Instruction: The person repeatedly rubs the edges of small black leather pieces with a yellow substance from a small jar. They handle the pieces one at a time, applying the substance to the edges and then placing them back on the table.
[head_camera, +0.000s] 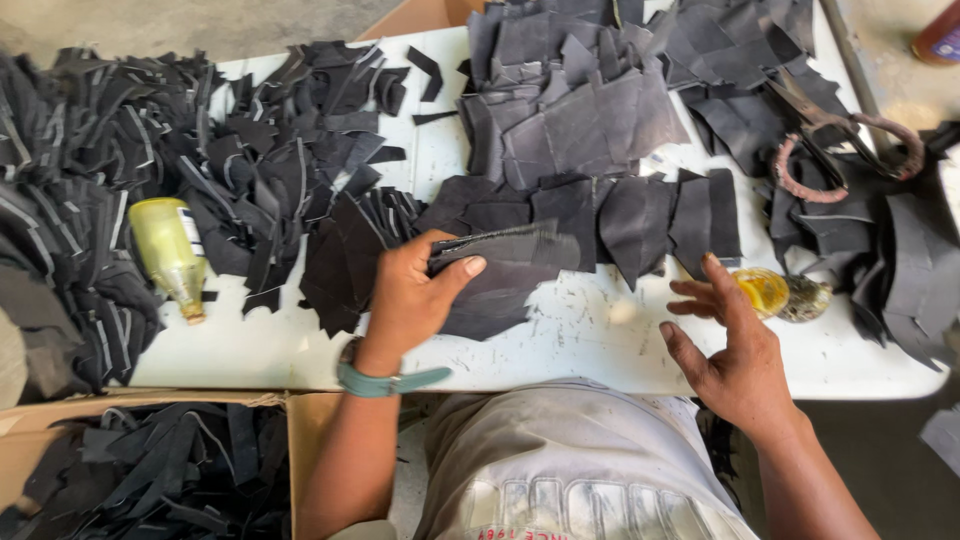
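Our left hand (410, 295) clamps a stack of dark leather pieces (500, 275) between thumb and curled fingers on the white table (590, 330), while our right hand (735, 350) hovers with fingers spread and empty, a small yellow bottle (775, 293) just beyond its fingertips.

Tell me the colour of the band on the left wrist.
Teal green. The wrist band shows best in the head view, just below the left hand.

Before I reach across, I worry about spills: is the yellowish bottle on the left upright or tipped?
Tipped. The yellowish bottle lies on its side on the white table, neck toward the near edge.
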